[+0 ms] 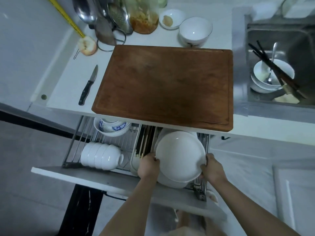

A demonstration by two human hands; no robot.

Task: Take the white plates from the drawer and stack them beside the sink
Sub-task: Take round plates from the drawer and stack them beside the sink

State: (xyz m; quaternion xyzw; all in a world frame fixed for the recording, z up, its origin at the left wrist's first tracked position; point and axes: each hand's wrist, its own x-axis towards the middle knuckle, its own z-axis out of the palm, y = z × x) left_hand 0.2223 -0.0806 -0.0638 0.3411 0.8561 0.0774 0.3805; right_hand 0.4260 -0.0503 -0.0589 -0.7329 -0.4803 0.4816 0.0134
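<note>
White plates (pixel 180 155) sit tilted in the right-hand rack of the pulled-out drawer (pixel 109 179), the topmost one gripped at its lower rim on both sides: the left hand (pixel 148 166) curls round its left edge, the right hand (pixel 211 169) round its right, fingers (pixel 203 167) hooked over the lip. At least one more plate shows beneath it, and another behind. The plate lies squarely between the two hands, face up toward the person, with neither hand clearly the nearer. The sink (pixel 265 36) lies up and to the right, so the lift would seem to go upward and rightward, over the wooden cutting board (pixel 163 86) that overhangs the drawer. A bare strip of white surface (pixel 238 65) between board and sink looks the likely landing spot. In the drawer's left rack lie stacked white bowls (pixel 100 156) and a blue-patterned bowl (pixel 111 127); chopsticks (pixel 144 143) stand in a divider beside the plates. A paring knife (pixel 88 86) rests left of the board.
</note>
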